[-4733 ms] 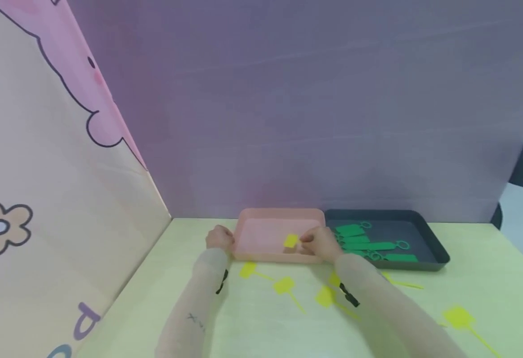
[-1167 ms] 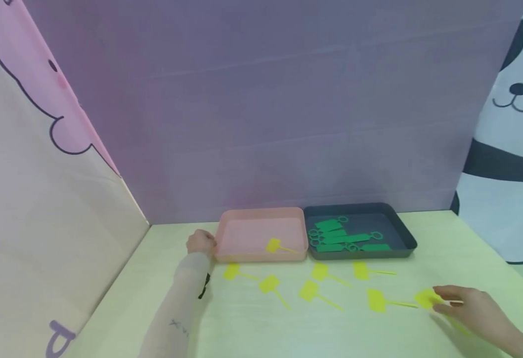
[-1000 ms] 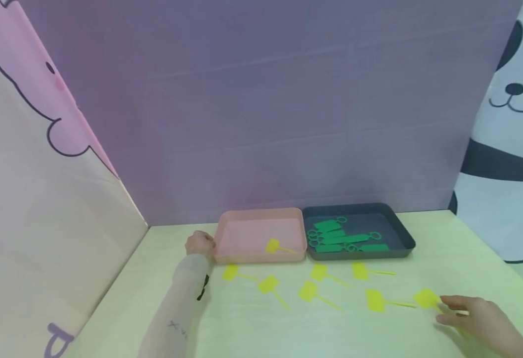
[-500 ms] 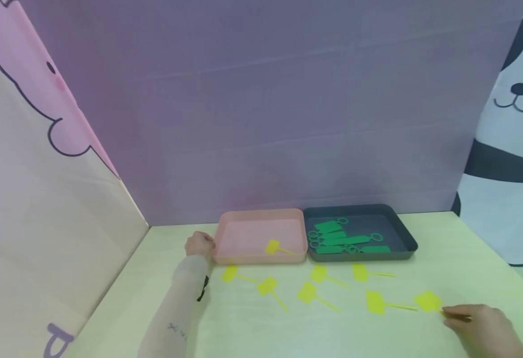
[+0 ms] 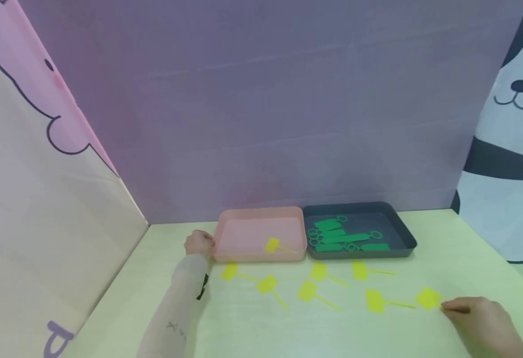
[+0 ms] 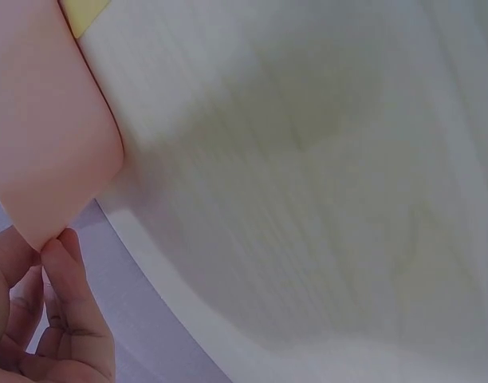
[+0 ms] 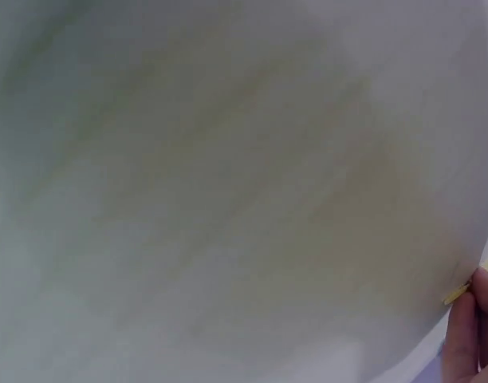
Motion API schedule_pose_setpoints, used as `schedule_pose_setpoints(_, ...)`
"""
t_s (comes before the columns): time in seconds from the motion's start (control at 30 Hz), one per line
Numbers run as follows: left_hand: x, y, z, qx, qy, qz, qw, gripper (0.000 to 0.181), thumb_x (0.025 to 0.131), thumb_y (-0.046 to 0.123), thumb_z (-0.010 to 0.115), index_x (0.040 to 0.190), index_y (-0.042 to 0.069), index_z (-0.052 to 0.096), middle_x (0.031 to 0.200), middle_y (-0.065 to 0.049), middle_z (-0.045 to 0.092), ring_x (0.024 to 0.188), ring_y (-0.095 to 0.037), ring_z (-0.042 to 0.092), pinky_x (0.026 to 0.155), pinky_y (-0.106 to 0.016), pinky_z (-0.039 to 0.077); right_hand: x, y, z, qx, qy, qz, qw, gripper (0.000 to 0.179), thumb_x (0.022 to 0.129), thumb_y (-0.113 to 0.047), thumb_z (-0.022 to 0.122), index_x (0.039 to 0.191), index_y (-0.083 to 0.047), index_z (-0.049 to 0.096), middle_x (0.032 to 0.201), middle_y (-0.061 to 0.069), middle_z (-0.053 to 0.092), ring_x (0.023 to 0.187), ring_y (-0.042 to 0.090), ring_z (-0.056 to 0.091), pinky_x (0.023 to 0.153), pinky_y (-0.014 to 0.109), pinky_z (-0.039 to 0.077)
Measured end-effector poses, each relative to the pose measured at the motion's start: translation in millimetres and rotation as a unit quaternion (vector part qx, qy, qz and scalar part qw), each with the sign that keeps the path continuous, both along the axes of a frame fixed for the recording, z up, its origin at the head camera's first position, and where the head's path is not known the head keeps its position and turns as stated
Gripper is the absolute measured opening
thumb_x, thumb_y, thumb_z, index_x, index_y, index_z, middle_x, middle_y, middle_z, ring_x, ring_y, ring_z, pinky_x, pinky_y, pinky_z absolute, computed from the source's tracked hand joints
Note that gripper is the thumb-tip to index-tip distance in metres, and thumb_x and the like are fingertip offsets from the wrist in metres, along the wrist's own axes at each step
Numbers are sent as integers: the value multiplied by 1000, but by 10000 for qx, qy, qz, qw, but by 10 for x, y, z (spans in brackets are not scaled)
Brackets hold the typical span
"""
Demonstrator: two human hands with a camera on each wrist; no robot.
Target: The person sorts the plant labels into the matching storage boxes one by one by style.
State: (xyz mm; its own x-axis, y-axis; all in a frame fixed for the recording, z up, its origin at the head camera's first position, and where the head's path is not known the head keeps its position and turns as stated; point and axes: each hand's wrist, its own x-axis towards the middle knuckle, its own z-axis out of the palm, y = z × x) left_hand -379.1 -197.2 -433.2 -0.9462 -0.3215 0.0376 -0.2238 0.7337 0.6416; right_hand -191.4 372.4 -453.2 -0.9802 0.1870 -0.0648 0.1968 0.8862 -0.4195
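Note:
My left hand (image 5: 199,242) pinches the left rim of the pink tray (image 5: 258,258); the left wrist view shows thumb and fingers (image 6: 64,275) at the tray's corner. At the right, my right hand (image 5: 485,318) pinches the thin tail of a yellow tag (image 5: 428,298), whose square head points left, close over the table. In the right wrist view only a small yellow end (image 7: 456,295) shows between the fingertips. Inside the pink tray lies one yellow tag (image 5: 271,245) with its tail toward the right.
Several more yellow tags with thin tails, such as one tag (image 5: 375,301), lie spread on the pale table (image 5: 252,333). Beside the pink tray stands a dark grey tray (image 5: 404,233) holding several green tags with rings (image 5: 346,238). A purple-grey backdrop (image 5: 261,109) rises behind.
My right hand let go of a yellow tag in the pink tray, moved to the right and took another tag by its tail. My left hand stays at the tray rim.

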Motion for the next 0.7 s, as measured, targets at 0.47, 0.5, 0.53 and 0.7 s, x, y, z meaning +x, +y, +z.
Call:
schedule_pose_setpoints(0.47, 9, 15, 5, 112, -55, -27, 9999, 15, 79, 8, 60, 90, 2, 69, 97, -18, 67, 93, -37, 58, 81, -46, 50, -76, 47, 72, -285, -107, -113, 9995, 23, 80, -4, 64, 101, 6, 65, 98, 26, 65, 91, 42, 58, 72, 48, 49)
schedule_pose_setpoints(0.5, 17, 18, 14, 131, -68, -27, 9999, 16, 79, 8, 60, 91, 2, 68, 98, -19, 67, 94, -37, 58, 81, -46, 50, -72, 33, 111, -218, 41, -13, 9998, 23, 79, -4, 64, 100, 6, 66, 98, 25, 65, 92, 43, 58, 72, 49, 49)
schedule_pose_setpoints(0.53, 23, 20, 19, 133, -74, -24, 9999, 16, 79, 8, 60, 91, 2, 68, 98, -19, 66, 94, -37, 58, 81, -46, 50, -68, 15, 155, -155, 176, 90, 9997, 22, 79, -5, 64, 99, 5, 67, 98, 25, 66, 93, 44, 58, 73, 49, 48)
schedule_pose_setpoints(0.7, 25, 16, 27, 114, -27, -49, 9999, 17, 78, 8, 60, 92, 2, 68, 97, -19, 67, 94, -37, 58, 81, -45, 50, -41, -106, 336, 65, 905, 543, 9944, 21, 77, -13, 69, 95, -3, 71, 95, 17, 69, 84, 20, 65, 72, 40, 51)
